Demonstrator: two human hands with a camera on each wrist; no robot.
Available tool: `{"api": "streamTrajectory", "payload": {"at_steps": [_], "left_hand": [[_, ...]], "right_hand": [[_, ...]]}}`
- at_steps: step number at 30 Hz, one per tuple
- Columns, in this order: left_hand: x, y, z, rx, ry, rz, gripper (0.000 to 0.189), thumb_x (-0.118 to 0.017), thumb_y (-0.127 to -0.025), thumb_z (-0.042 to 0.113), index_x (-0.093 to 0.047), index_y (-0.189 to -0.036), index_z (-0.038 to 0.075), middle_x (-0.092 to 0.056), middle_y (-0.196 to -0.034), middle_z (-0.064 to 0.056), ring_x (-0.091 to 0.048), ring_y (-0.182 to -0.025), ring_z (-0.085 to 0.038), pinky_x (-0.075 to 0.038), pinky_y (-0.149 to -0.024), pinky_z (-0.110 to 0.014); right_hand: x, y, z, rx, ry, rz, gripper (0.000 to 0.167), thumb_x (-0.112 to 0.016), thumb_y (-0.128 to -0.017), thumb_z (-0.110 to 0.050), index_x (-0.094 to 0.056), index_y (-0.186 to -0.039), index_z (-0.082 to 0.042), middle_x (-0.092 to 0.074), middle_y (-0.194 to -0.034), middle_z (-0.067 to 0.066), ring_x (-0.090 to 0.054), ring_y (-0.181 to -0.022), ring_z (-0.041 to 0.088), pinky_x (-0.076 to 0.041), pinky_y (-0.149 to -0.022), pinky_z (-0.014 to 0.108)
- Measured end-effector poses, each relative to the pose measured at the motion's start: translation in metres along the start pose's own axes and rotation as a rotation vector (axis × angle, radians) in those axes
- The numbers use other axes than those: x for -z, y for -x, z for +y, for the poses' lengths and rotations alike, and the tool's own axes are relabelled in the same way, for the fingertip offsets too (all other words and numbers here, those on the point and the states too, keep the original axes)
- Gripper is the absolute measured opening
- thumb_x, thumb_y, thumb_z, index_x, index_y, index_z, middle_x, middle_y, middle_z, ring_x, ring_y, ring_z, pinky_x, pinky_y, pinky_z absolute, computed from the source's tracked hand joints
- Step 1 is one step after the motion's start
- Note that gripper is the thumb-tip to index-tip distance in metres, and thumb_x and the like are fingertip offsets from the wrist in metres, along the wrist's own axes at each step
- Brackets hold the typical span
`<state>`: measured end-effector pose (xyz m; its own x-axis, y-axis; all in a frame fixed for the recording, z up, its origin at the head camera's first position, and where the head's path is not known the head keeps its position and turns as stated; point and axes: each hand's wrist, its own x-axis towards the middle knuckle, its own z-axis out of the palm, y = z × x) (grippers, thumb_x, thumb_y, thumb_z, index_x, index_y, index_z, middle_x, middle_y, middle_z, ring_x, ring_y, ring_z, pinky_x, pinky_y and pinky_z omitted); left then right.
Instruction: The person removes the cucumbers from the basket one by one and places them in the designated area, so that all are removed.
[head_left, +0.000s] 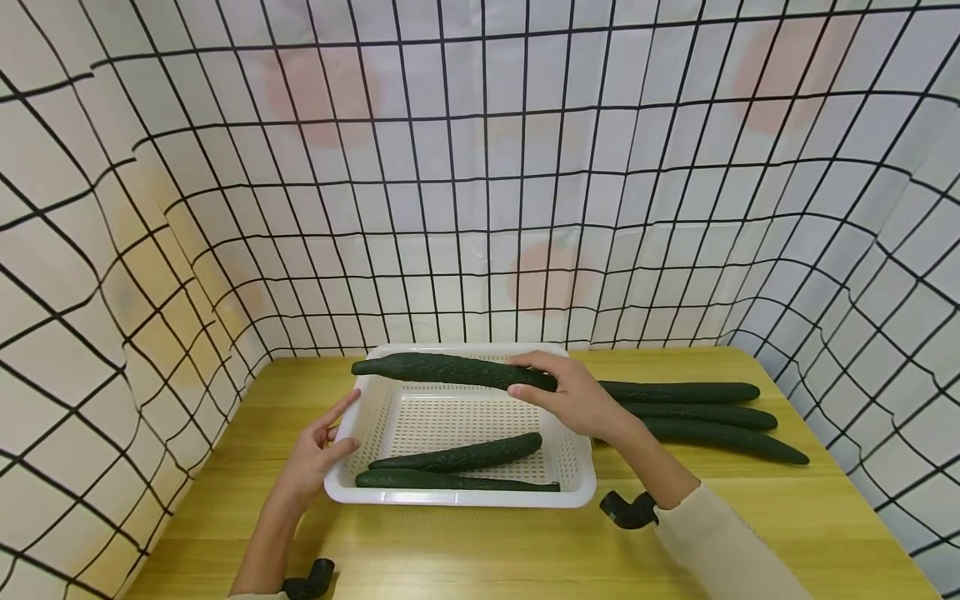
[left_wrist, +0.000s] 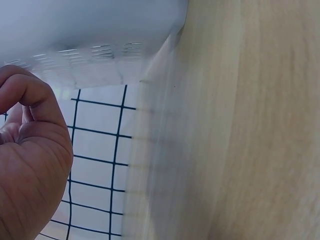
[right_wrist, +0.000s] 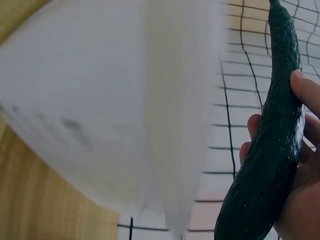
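— Cucumber (head_left: 450, 370) at centre frame in the head view: held level over the far rim of the basket (head_left: 352, 417), with the right hand (head_left: 573, 393) curled round its right end.

— Is any of it hidden?

— The fingers cover the grasped end. In the right wrist view the cucumber (right_wrist: 267, 165) runs up the right edge, its lower end cut off, and the basket (right_wrist: 100, 110) is only a white blur.

— And the left hand?

— The left hand (head_left: 318, 454) rests against the basket's left wall, fingers fairly straight. Its wrist view shows only a palm (left_wrist: 30, 170) at lower left, so the contact cannot be made out there.

— What does only the head view show?

— Two cucumbers (head_left: 457, 467) lie inside the basket, and three more (head_left: 697, 414) on the table (head_left: 750, 517), centre right, partly behind the right hand.
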<state>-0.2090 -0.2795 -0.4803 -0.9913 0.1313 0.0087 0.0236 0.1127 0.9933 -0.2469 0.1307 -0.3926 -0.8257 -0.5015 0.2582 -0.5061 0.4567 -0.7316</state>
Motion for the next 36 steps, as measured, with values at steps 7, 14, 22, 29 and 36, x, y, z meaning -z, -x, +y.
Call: {"api": "streamTrajectory", "payload": {"at_steps": [7, 14, 22, 29, 36], "left_hand": [[-0.001, 0.0, 0.0, -0.01, 0.038, -0.021, 0.079, -0.06, -0.092, -0.006, -0.029, -0.163, 0.011, -0.067, -0.127, -0.029, -0.067, -0.111, -0.018, -0.061, -0.08, -0.04], [-0.002, 0.0, 0.0, -0.017, 0.027, -0.022, 0.079, -0.059, -0.093, -0.005, -0.029, -0.164, 0.013, -0.057, -0.138, -0.038, -0.066, -0.112, -0.021, -0.062, -0.08, -0.042], [-0.001, 0.0, -0.001, -0.011, 0.018, -0.016, 0.078, -0.059, -0.094, -0.004, -0.029, -0.164, 0.014, -0.058, -0.136, -0.037, -0.068, -0.111, -0.022, -0.062, -0.079, -0.044], [-0.001, 0.001, 0.0, -0.004, 0.012, -0.005, 0.078, -0.06, -0.094, -0.004, -0.03, -0.164, 0.015, -0.061, -0.134, -0.035, -0.068, -0.11, -0.024, -0.062, -0.078, -0.044], [0.0, 0.002, 0.001, -0.02, -0.002, 0.008, 0.077, -0.062, -0.093, -0.004, -0.033, -0.162, 0.014, -0.069, -0.124, -0.028, -0.069, -0.105, -0.018, -0.062, -0.076, -0.04]], "right_hand": [[0.024, 0.017, 0.012, -0.037, 0.07, 0.038, 0.05, -0.066, -0.1, -0.04, -0.058, -0.146, -0.021, -0.054, -0.153, 0.005, -0.046, -0.145, 0.034, -0.041, -0.113, 0.063], [0.046, 0.039, 0.028, -0.064, 0.122, 0.064, 0.052, -0.064, -0.102, -0.037, -0.056, -0.148, -0.016, -0.052, -0.155, 0.011, -0.045, -0.145, 0.039, -0.041, -0.112, 0.065], [0.067, 0.074, 0.05, -0.083, 0.178, 0.106, 0.051, -0.063, -0.103, -0.032, -0.054, -0.148, -0.01, -0.054, -0.152, 0.016, -0.046, -0.141, 0.043, -0.041, -0.109, 0.067], [0.084, 0.105, 0.065, -0.135, 0.218, 0.124, 0.05, -0.061, -0.104, -0.032, -0.053, -0.149, -0.013, -0.051, -0.153, 0.018, -0.045, -0.141, 0.046, -0.041, -0.105, 0.07], [0.094, 0.127, 0.075, -0.182, 0.229, 0.134, 0.05, -0.061, -0.104, -0.032, -0.052, -0.15, -0.016, -0.049, -0.154, 0.02, -0.043, -0.14, 0.05, -0.042, -0.101, 0.071]]}}
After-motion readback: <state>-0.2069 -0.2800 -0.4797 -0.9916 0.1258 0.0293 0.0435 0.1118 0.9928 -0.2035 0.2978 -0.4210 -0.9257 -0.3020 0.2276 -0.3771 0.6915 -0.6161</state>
